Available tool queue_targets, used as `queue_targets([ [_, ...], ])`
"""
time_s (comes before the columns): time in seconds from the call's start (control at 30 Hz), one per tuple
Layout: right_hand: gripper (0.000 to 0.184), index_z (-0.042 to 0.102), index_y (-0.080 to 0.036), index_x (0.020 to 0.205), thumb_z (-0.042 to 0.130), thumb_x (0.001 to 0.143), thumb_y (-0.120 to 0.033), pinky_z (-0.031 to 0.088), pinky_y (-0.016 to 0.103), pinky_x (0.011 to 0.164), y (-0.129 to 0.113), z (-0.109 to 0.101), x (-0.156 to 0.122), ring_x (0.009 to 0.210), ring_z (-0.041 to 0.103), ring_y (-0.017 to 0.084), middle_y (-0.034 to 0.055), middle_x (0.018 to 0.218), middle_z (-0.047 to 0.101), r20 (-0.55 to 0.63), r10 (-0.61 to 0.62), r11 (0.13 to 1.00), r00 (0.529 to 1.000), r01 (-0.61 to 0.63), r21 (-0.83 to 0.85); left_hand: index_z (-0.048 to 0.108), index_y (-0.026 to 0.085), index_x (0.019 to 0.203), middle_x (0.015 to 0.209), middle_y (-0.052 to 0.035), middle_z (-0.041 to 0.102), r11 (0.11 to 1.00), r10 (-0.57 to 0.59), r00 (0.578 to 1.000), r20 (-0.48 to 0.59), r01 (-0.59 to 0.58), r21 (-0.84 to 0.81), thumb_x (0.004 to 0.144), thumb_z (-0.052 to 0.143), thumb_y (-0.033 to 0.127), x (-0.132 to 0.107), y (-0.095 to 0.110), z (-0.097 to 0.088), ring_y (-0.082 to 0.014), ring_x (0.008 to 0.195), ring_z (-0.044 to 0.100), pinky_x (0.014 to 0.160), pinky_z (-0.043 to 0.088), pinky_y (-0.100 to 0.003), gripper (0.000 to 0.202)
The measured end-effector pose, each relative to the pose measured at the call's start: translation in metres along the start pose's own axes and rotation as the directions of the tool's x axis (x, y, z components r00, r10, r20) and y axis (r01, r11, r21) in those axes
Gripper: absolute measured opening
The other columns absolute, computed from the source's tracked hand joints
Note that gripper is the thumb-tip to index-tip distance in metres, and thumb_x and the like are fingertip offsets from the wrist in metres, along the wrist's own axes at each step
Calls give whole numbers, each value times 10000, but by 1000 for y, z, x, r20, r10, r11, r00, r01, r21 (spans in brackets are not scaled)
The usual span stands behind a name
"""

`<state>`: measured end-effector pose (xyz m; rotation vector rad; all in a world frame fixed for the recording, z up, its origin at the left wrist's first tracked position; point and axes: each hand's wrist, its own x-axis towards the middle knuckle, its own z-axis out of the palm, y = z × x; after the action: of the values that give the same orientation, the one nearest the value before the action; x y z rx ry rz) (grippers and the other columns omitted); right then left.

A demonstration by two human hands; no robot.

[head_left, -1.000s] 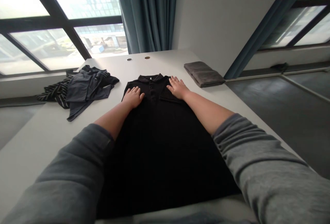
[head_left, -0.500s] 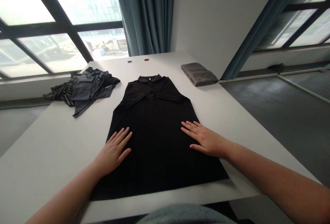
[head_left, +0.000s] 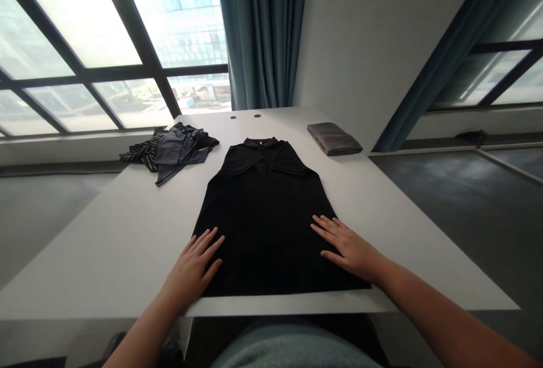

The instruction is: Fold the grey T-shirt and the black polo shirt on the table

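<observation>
A black polo shirt (head_left: pixel 271 215) lies flat, front up, its collar toward the far end and its hem near the table's front edge. Both short sleeves are laid inward over the chest. On the shirt's lower left side rests my left hand (head_left: pixel 193 266), palm down with fingers spread. My right hand (head_left: pixel 350 246) lies the same way on the lower right side, fingers stretched toward the middle. Neither hand grasps the cloth.
The white table (head_left: pixel 127 243) carries a rumpled heap of grey and striped clothes (head_left: pixel 176 150) at the far left. A folded grey cloth (head_left: pixel 334 138) lies at the far right. Two round holes pierce the tabletop's far end, before a blue curtain (head_left: pixel 265 34) and windows.
The view has tilted and turned, so the table sits lower and further right in the picture. Both hands stay flat on the shirt, slightly nearer its hem.
</observation>
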<state>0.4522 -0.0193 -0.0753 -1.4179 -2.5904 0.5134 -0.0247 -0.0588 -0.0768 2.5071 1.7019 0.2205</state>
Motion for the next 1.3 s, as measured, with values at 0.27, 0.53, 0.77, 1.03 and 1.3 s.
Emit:
queue_targets([
  [0.27, 585, 513, -288, 1566, 505, 1027, -516, 258, 566, 1325, 2, -1, -6, 1578, 324, 285, 47, 1677, 350, -64, -15, 998, 998, 19, 65, 545, 362, 1537, 1686, -28, 383, 984, -172, 978, -120, 176, 30, 1024, 483, 472, -11, -11, 5, -321, 1574, 328, 1272, 273, -630, 529],
  [0.53, 439, 719, -296, 1323, 467, 1011, -474, 390, 577, 1275, 19, 7, -11, 1493, 468, 304, 47, 1540, 553, -253, 109, 991, 961, -86, 100, 569, 276, 1512, 1633, -84, 476, 932, -348, 922, -170, 359, 38, 1039, 379, 461, -33, -47, 7, -309, 1521, 429, 1244, 314, -609, 542],
  [0.77, 426, 716, -297, 1310, 481, 991, -453, 437, 564, 1246, 18, 6, -7, 1461, 511, 294, 40, 1536, 558, -255, 113, 990, 960, -87, 111, 619, 256, 1451, 1585, -86, 539, 937, -324, 921, -217, 344, 59, 1020, 383, 461, -31, -44, 7, -303, 1482, 481, 1234, 368, -541, 533],
  [1.03, 432, 714, -270, 1306, 499, 974, -443, 450, 545, 1237, 14, 3, -8, 1454, 518, 296, 58, 1540, 554, -244, 146, 985, 959, -116, 130, 628, 244, 1436, 1571, -95, 553, 941, -317, 921, -227, 336, 48, 1013, 399, 445, -31, -45, 7, -307, 1458, 507, 1225, 383, -539, 521],
  [1.3, 427, 717, -275, 1306, 500, 978, -441, 450, 541, 1236, 13, 2, -8, 1451, 522, 299, 56, 1543, 551, -243, 146, 984, 959, -114, 140, 641, 249, 1420, 1560, -92, 564, 940, -320, 915, -245, 339, 39, 1012, 403, 451, -31, -46, 8, -309, 1451, 515, 1229, 383, -540, 514],
])
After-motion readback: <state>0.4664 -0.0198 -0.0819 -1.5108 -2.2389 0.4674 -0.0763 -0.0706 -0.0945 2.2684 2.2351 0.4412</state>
